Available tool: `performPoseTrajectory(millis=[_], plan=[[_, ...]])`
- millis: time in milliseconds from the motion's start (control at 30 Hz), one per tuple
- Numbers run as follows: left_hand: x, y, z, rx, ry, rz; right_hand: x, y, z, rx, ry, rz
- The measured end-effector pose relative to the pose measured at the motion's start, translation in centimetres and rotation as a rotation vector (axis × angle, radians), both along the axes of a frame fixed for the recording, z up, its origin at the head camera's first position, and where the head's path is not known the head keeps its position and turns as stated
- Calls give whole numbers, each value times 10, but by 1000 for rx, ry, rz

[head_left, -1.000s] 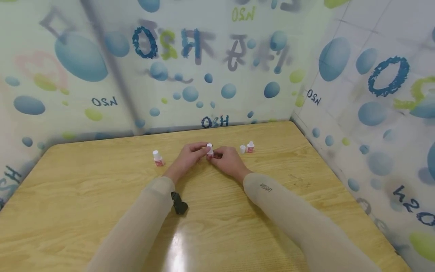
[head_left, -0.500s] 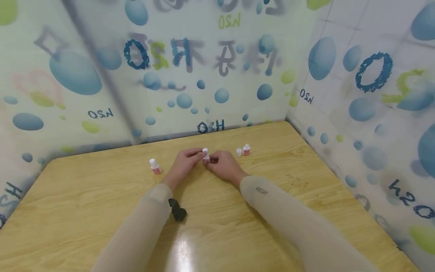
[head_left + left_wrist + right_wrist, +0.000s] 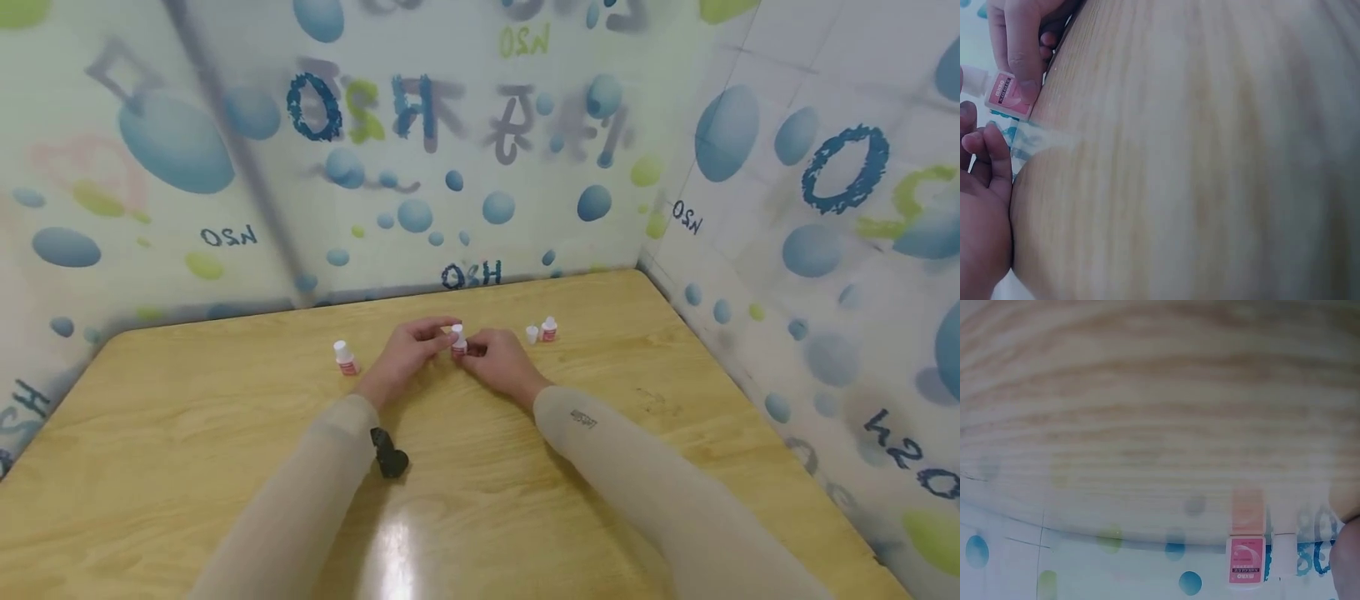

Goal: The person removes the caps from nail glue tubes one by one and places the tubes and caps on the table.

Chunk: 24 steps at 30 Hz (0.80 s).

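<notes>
Between my hands is a small white nail glue bottle (image 3: 459,343) with a pink label and white cap. My right hand (image 3: 501,360) pinches its labelled body (image 3: 1009,95) between thumb and fingers, as the left wrist view shows. My left hand (image 3: 407,357) holds the white cap at the top with thumb and fingers. Part of the bottle is hidden behind fingers. In the right wrist view, only an edge of my right hand (image 3: 1346,553) shows.
Another nail glue bottle (image 3: 346,358), capped, stands left of my left hand. Right of my right hand, a bottle without its large cap (image 3: 549,330) stands beside a loose white cap (image 3: 532,334). A black object (image 3: 390,454) is by my left sleeve. Patterned walls border the wooden table (image 3: 187,433).
The head view tilts and shifts slightly, then partly returns. Both hands keep their hold on the bottle, with little visible movement over the table.
</notes>
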<state>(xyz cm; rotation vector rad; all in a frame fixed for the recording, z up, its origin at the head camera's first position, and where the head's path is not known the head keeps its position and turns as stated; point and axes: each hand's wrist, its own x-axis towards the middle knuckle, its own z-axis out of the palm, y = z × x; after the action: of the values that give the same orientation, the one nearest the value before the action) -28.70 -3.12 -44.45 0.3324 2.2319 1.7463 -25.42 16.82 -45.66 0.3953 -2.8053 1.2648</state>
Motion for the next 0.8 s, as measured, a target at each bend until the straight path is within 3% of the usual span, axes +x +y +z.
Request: performPoseTrajectory(millis=[433, 533, 800], plan=[[0, -1, 9, 87, -24, -53, -1, 2, 3, -21, -2, -7], [0, -1, 7, 74, -34, -70, 1, 2, 2, -22, -23, -15], [1, -2, 5, 50, -56, -43, 1, 2, 2, -39, -50, -17]])
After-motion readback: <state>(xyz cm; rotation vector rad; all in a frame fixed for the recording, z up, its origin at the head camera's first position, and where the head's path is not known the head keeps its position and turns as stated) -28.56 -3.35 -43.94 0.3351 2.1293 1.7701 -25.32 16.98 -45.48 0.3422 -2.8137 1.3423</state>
